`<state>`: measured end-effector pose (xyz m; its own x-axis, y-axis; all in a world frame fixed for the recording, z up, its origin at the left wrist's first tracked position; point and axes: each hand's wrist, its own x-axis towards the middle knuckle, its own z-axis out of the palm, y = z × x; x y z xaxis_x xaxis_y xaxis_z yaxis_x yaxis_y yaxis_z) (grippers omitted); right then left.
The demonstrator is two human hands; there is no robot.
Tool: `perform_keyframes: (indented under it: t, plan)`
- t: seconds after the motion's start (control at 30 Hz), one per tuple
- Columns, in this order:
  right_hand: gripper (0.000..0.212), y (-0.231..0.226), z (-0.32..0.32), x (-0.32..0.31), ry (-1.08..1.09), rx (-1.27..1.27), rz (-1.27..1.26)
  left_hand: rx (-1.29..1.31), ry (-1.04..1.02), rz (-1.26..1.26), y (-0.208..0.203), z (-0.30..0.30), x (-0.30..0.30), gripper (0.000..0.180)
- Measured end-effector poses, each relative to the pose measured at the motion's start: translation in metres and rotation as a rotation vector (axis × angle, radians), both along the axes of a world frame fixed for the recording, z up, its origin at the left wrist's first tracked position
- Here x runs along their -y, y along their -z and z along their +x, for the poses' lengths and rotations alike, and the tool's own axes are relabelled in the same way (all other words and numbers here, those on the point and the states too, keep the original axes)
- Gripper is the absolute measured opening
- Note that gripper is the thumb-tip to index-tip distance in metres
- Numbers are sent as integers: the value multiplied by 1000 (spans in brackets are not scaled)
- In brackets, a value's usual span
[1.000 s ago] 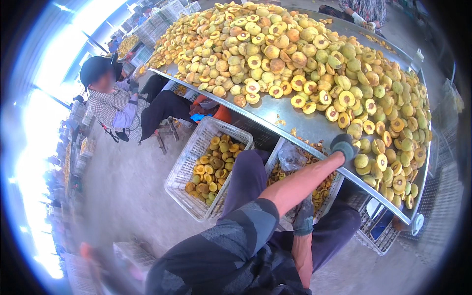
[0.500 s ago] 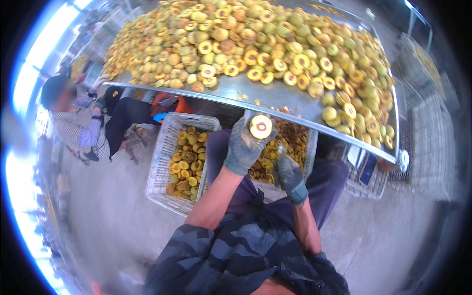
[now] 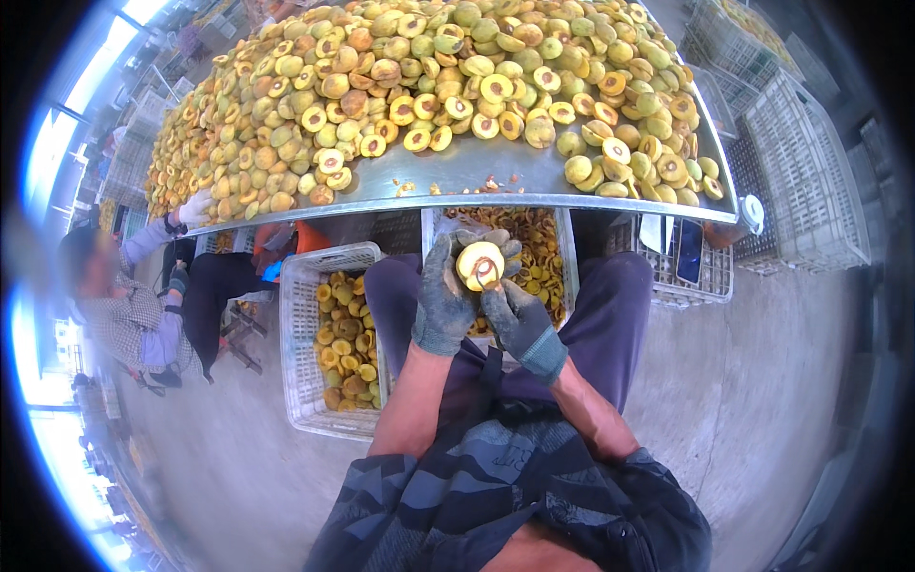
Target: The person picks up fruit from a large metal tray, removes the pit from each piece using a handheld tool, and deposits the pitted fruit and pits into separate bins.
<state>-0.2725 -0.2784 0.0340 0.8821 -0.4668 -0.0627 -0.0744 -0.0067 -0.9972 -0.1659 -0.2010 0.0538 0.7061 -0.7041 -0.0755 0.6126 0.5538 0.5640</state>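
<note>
Head view, going left to right: far left of your grip, a co-worker (image 3: pixel 129 319) sits with one gloved hand by the fruit. Nearer on that side is a white crate (image 3: pixel 297 343) with peach halves (image 3: pixel 345 329) in it. Past your grip, a big heap of peaches (image 3: pixel 419 81) sits on the metal table (image 3: pixel 419 183). Your left hand (image 3: pixel 446 300) is curled snugly around one peach half (image 3: pixel 468 259), cut side up. Your right hand (image 3: pixel 522 326) has its fingertips bunched at that fruit's lower edge; I can't tell if they pinch anything. Just beyond, fruit scraps (image 3: pixel 541 267) fill another crate (image 3: pixel 571 257). Right of your grip, a dark phone (image 3: pixel 689 250) lies in a low crate (image 3: pixel 688 294).
</note>
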Motion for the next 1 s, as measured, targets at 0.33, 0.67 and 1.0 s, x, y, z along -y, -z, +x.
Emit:
perform_keyframes:
  t: [0.33, 0.67, 1.0]
  plan:
    - [29, -2, 4, -4, -36, 29, -28, 258, -132, 244, -1, 0, -3, 21]
    - [32, 12, 3, -4, -41, 72, 197, 567, -292, 451, -3, -10, 10, 16]
    - [39, -1, 5, -1, -22, 109, 72, 846, -357, 558, -30, -14, 15, 29]
